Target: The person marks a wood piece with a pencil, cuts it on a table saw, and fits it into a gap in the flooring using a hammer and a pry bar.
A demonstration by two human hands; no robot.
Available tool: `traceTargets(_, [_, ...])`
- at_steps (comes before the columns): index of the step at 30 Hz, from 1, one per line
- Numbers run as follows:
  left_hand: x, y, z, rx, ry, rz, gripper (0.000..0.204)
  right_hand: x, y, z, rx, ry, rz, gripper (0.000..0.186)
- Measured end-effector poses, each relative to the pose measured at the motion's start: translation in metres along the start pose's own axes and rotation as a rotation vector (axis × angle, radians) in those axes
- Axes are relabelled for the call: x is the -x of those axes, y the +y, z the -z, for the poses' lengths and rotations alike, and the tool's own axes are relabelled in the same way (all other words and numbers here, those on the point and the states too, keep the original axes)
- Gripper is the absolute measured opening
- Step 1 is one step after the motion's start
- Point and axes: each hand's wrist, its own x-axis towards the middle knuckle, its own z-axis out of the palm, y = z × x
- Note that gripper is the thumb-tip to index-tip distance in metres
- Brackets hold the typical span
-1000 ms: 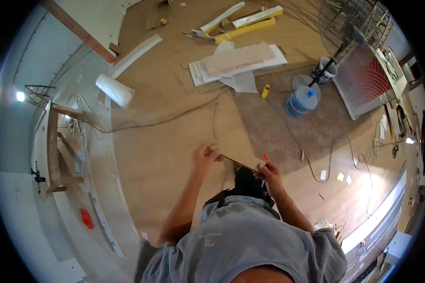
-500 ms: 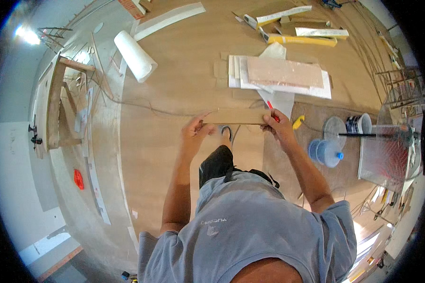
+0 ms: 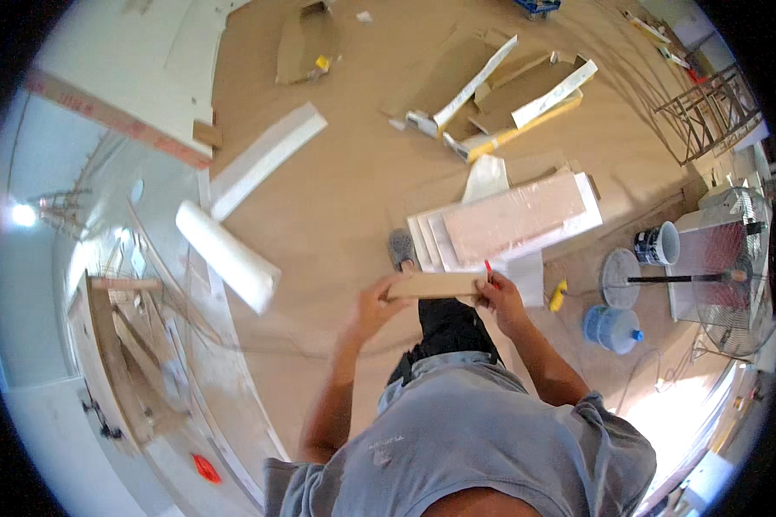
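Observation:
A short, flat tan strip that looks like wood point(image 3: 440, 285) lies crosswise in front of my waist. My left hand point(image 3: 373, 308) grips its left end, with the fingers bent around the edge. At the other end, my right hand point(image 3: 502, 302) pinches the strip between thumb and fingers. A thin red pen or pencil point(image 3: 489, 270) also sticks up from the fingers of that hand. Just beyond the strip lies a stack of flat white and pinkish panels point(image 3: 516, 217) on the floor. One grey shoe point(image 3: 401, 247) shows at the stack's left side.
To the right are a yellow tool point(image 3: 559, 295), a blue water bottle point(image 3: 610, 329), a bucket point(image 3: 657, 244) and a standing fan point(image 3: 733, 276). A white roll point(image 3: 229, 257) and a long white strip point(image 3: 269, 161) lie to the left. Cardboard pieces point(image 3: 513, 95) lie farther ahead.
My body has moved forward and turned, so the panel stack is closer to my hands. A shoe now shows beside it. Both hands keep the strip between them.

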Motion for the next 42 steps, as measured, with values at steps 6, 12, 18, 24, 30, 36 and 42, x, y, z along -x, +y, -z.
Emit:
traceTargets(6, [-0.177, -0.043, 0.116, 0.187, 0.070, 0.103, 0.045, -0.205, -0.084, -0.091, 0.066, -0.037, -0.062, 0.022])
traceTargets(12, [-0.339, -0.017, 0.280, 0.175, 0.268, 0.043, 0.044, -0.398, -0.207, -0.218, 0.157, -0.272, 0.020, 0.027])
traceTargets(18, [-0.509, -0.030, 0.382, 0.267, 0.345, 0.123, 0.043, -0.614, -0.271, -0.296, 0.226, -0.358, 0.003, 0.023])
traceTargets(24, [-0.729, -0.079, 0.453, 0.328, 0.213, 0.088, 0.047, -0.782, -0.309, -0.319, 0.013, -0.094, -0.059, 0.022])
traceTargets(30, [-0.964, -0.037, 0.506, 0.505, -0.140, 0.098, 0.042, -0.875, -0.428, -0.343, -0.261, 0.070, 0.028, 0.033])
traceTargets(36, [-1.216, -0.038, 0.517, 0.396, -0.363, 0.098, 0.044, -1.035, -0.506, -0.327, -0.451, 0.248, 0.084, 0.032])
traceTargets(42, [-1.409, -0.013, 0.529, 0.476, -0.233, 0.218, 0.045, -1.228, -0.640, -0.288, -0.516, 0.166, 0.146, 0.034])
